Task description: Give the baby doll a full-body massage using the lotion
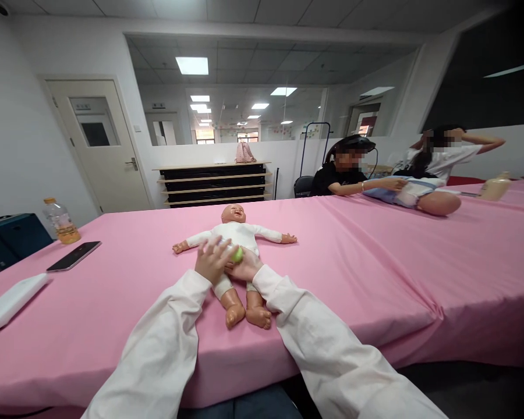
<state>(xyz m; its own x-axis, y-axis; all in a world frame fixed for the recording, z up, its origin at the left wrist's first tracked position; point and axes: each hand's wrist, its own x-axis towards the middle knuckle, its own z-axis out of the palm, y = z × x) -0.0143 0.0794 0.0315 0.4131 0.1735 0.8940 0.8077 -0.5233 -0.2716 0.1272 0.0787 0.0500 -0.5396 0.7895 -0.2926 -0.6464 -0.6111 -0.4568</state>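
Note:
A baby doll (pixel 240 234) in a white top lies on its back on the pink-covered table, head away from me, arms spread and feet towards me. Over its belly, my right hand (pixel 247 266) holds a small bright green round thing (pixel 237 254), whose exact kind I cannot make out. Just left of it, my left hand (pixel 212 261) hovers with fingers spread, slightly blurred, beside the green thing. My hands hide the doll's lower belly and hips.
To the left are a phone (pixel 74 256), a bottle with an orange cap (pixel 62 222) and a white device (pixel 15 299). At the far right a person (pixel 343 169) handles another doll (pixel 413 194), near a pale bottle (pixel 495 187). Another person (pixel 452 154) sits behind.

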